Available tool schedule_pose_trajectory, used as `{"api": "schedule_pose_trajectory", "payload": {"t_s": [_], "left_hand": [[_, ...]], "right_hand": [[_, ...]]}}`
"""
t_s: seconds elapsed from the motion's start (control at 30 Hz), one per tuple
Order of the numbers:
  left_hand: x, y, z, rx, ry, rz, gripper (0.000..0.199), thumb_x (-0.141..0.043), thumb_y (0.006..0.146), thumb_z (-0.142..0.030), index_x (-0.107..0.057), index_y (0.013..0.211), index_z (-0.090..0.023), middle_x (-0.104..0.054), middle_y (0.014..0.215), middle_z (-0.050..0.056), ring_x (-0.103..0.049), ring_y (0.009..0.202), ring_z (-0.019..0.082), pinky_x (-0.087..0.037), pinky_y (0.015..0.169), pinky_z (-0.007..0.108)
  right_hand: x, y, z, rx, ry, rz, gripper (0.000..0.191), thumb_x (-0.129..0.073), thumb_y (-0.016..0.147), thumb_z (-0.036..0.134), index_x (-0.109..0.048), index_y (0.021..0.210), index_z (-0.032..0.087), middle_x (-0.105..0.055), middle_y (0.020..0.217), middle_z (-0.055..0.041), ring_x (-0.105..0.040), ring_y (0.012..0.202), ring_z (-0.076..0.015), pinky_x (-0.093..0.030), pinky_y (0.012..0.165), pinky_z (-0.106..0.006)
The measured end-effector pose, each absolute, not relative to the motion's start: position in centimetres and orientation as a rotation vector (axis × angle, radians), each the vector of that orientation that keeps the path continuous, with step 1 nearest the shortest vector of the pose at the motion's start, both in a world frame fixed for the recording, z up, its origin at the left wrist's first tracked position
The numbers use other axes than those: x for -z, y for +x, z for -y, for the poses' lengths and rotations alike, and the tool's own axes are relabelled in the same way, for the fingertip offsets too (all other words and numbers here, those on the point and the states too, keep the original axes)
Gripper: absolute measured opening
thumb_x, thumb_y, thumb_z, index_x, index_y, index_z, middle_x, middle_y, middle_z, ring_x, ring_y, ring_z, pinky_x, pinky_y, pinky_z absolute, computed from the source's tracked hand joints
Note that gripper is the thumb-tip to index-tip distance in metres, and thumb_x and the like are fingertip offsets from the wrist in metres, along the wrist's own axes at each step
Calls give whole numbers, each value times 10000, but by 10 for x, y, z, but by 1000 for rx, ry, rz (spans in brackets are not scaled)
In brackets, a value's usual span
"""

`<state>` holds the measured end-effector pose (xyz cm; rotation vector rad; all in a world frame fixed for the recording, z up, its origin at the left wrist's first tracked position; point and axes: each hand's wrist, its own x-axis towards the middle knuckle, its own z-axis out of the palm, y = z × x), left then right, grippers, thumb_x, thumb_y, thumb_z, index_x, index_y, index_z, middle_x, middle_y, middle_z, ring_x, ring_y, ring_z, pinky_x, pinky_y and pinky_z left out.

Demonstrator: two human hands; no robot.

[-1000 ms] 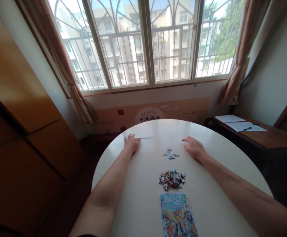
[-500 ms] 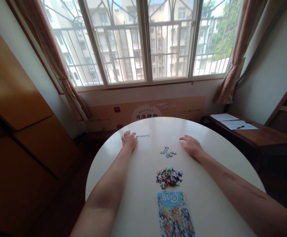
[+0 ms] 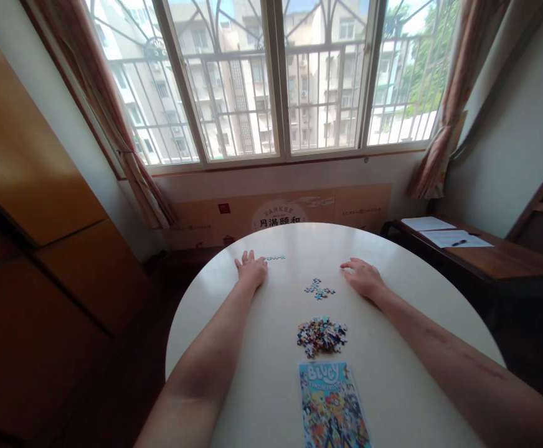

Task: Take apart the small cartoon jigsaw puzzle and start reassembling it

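Note:
My left hand (image 3: 251, 270) is on the far left of the white round table (image 3: 271, 386), fingers spread, beside a short row of joined jigsaw pieces (image 3: 275, 257). The hand partly covers the row's left end. My right hand (image 3: 362, 277) rests on the table at the right with its fingers stretched out and nothing visible in them. Between the hands, nearer to me, lies a small loose group of bluish jigsaw pieces (image 3: 319, 289). Closer still is a heaped pile of mixed jigsaw pieces (image 3: 322, 336). Below the pile lies a colourful picture sheet (image 3: 332, 404) lettered "BLUEY".
A brown wooden bench (image 3: 509, 261) at the right bears white papers (image 3: 456, 238) and a dark pen. Behind the table, a printed cardboard panel (image 3: 365, 205) leans under the barred window. Orange-brown cabinets (image 3: 66, 261) stand on the left.
My left hand has shifted slightly to the right and its fingers have spread a little more. My right hand and the jigsaw pieces stay as they were; the view has tilted slightly.

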<state>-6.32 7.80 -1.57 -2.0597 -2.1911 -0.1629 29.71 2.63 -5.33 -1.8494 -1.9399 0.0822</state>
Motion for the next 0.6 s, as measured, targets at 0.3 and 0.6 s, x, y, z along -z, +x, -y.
{"api": "schedule_pose_trajectory", "payload": {"t_s": [0.3,0.6], "left_hand": [[11,-78,-81,110,-2090,2250,497,-315,989,-487,-551,1423,-434,-283,1658,35,-84,1542,384,-72,1145,742],[10,-69,-76,130,-2089,2277,524,-297,996,-489,-529,1453,-380,-274,1662,52,-101,1542,369,-97,1169,698]], "right_hand": [[52,296,-25,-102,-1849,1956,339,-502,935,310,-732,1182,277,-585,1429,-100,-502,1344,-287,-350,1112,-503],[52,295,-24,-112,-1855,1960,338,-495,933,295,-729,1176,297,-601,1414,-78,-499,1349,-274,-331,1125,-518]]}}
